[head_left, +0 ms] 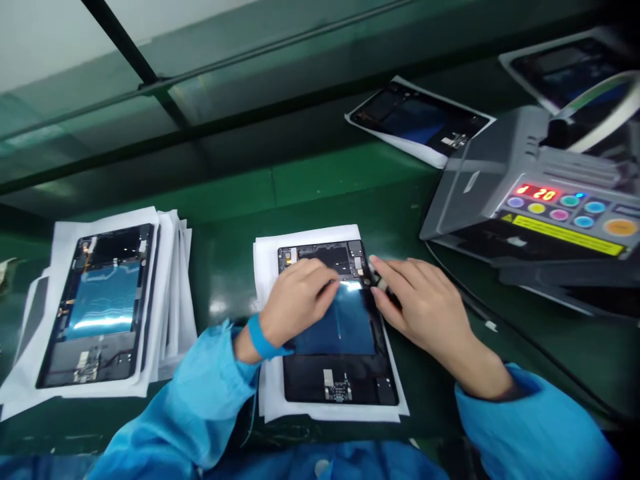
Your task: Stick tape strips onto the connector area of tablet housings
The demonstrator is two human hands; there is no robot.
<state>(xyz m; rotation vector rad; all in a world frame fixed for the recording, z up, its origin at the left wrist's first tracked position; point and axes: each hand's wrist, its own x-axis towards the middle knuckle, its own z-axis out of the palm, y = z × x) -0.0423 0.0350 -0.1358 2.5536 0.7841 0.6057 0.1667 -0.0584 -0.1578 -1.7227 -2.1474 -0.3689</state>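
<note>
An opened tablet lies on white sheets in front of me, its inside facing up. A blue battery area fills its middle, and a small circuit board shows near its lower edge. My left hand is over the tablet's upper left part, thumb and fingers pinched together above the top of the blue area; what they hold, if anything, is hidden. By the tablet's upper right edge, my right hand closes its thumb and fingers around a small pale piece, too small to name.
A stack of paper sheets with another opened tablet on top lies left. At right stands a grey tape-dispenser-like machine with a lit red display; its black cable crosses the green table. Another opened tablet lies behind.
</note>
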